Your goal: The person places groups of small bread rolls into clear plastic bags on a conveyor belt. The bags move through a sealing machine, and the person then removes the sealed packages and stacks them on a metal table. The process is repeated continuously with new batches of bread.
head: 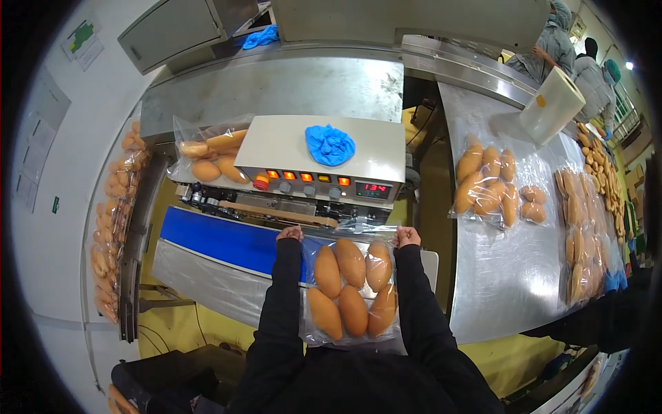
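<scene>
My left hand [290, 233] and my right hand [408, 236] pinch the two upper corners of a clear plastic bag of bread rolls [353, 308]. Several oval rolls lie in two rows inside it. The bag's mouth is stretched between my hands, along the front edge of a band sealing machine [324, 176] with lit orange switches and a red digital display. A blue conveyor belt [217, 238] runs to the left of the bag, beside my left sleeve. A crumpled blue glove [330, 145] lies on top of the machine.
Another bag of rolls [207, 163] sits at the machine's left end. More bagged rolls [486, 181] and a roll of plastic film [552, 107] are on the steel table [507, 274] at right. Bagged bread [111, 222] lines the far left. Co-workers [595, 85] stand at upper right.
</scene>
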`<state>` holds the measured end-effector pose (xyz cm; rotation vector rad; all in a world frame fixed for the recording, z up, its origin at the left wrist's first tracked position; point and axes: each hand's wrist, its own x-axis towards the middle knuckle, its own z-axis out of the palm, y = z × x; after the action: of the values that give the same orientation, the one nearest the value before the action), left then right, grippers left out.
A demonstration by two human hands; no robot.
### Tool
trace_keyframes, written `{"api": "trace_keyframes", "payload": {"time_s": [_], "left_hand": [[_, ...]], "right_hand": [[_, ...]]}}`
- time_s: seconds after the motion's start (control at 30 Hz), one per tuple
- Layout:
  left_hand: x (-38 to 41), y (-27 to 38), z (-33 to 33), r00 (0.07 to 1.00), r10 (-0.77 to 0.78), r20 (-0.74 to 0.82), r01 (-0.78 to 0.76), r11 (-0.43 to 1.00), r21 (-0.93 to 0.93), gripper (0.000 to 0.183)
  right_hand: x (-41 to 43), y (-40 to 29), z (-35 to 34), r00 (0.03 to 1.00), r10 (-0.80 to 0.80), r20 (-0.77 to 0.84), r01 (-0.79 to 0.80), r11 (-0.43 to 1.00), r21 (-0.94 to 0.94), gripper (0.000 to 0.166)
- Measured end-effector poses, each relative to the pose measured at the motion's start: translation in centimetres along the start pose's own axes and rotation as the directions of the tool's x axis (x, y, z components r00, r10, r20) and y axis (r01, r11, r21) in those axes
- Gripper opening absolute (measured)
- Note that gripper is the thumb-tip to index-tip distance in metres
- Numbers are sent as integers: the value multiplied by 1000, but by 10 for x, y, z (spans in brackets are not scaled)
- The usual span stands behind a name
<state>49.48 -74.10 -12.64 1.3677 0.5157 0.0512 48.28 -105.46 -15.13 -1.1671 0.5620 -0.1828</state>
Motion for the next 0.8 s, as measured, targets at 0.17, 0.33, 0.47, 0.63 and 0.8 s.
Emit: {"api": "trace_keyframes", "payload": {"time_s": [0.17, 0.33, 0.47, 0.63, 0.8], "left_hand": [[25, -4, -34, 998, 50, 23, -49, 998, -44, 12], [47, -5, -65, 999, -13, 43, 16, 998, -63, 9], [63, -6, -94, 989, 77, 124, -52, 979, -196, 14], [83, 4, -120, 980, 0, 197, 44, 975, -219, 15], [105, 12, -153, 988, -23, 154, 47, 988, -150, 12]], "right_hand": [[-10, 10, 33, 1000, 16, 16, -17, 999, 42, 11], [-23, 15, 60, 994, 82, -76, -85, 996, -38, 12], [-38, 22, 83, 994, 14, -110, -3, 995, 97, 10], [-80, 52, 93, 972, -150, -178, 102, 962, -255, 12], [-178, 70, 135, 925, -364, 107, 289, 492, -821, 30]]}}
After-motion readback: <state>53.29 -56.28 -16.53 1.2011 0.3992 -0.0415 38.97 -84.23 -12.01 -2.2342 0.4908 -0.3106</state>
